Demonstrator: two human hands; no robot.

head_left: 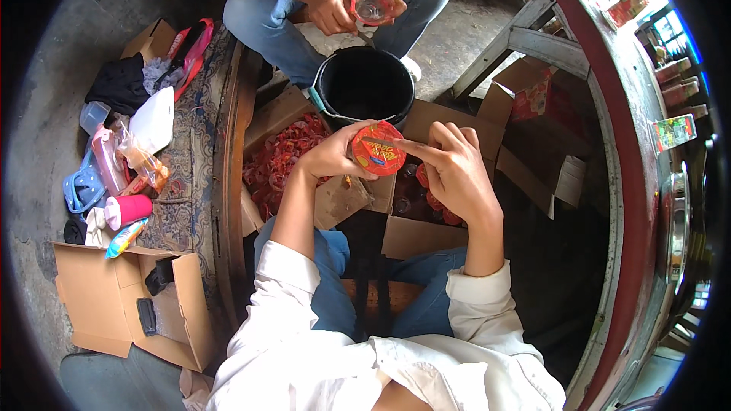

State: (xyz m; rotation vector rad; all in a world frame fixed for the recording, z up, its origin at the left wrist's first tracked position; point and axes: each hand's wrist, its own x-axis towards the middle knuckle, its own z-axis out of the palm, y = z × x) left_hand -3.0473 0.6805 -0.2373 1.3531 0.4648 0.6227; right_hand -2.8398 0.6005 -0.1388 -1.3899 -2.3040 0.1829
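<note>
Grey concrete floor [466,39], one black bucket [364,85] at twelve o'clock; left hand [333,154] clamps one round red-lidded cup [378,160], right hand [459,175] grips one half-hidden thin metal blade [378,142].

Red-and-yellow cup lid [382,160], black bucket [335,84], white shirt [354,373]

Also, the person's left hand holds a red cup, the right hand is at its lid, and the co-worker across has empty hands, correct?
Not quite: the co-worker's hands aren't empty. The head view shows them holding a red-rimmed cup. The rest stands: the left hand holds the red cup, and the right hand is at its lid.
</note>
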